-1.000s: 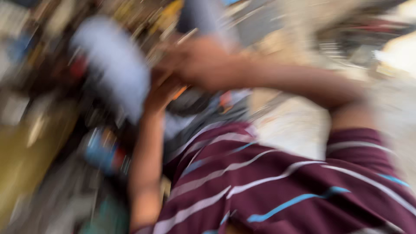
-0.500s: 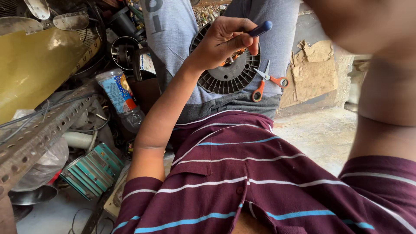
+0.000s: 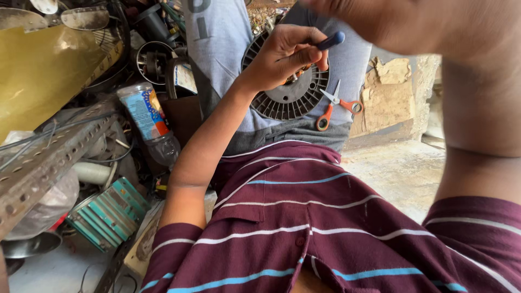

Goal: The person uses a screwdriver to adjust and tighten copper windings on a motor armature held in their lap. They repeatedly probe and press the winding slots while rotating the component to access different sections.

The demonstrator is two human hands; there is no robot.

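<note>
My left hand (image 3: pixel 282 57) is shut on a blue-handled tool (image 3: pixel 332 39), probably a screwdriver, whose tip is hidden behind my fingers. The hand rests against a black round finned disc (image 3: pixel 293 97) lying on my lap, on grey trousers. Orange-handled scissors (image 3: pixel 336 106) lie open at the disc's right edge. My right arm (image 3: pixel 477 92) is raised close to the camera at the upper right. Its hand (image 3: pixel 369 16) is blurred and cut off by the top edge. My maroon striped shirt (image 3: pixel 304 228) fills the lower view.
To the left lies a heap of scrap: a plastic bottle with a blue label (image 3: pixel 144 116), a perforated metal angle bar (image 3: pixel 49 157), a yellow sheet (image 3: pixel 43 76) and a green finned part (image 3: pixel 108 211). Torn cardboard (image 3: pixel 391 87) leans at the right above a concrete floor (image 3: pixel 401 168).
The blurred, swinging view has steadied. My left hand stays on the disc with the blue-handled tool. My right arm has come up closer across the upper right.
</note>
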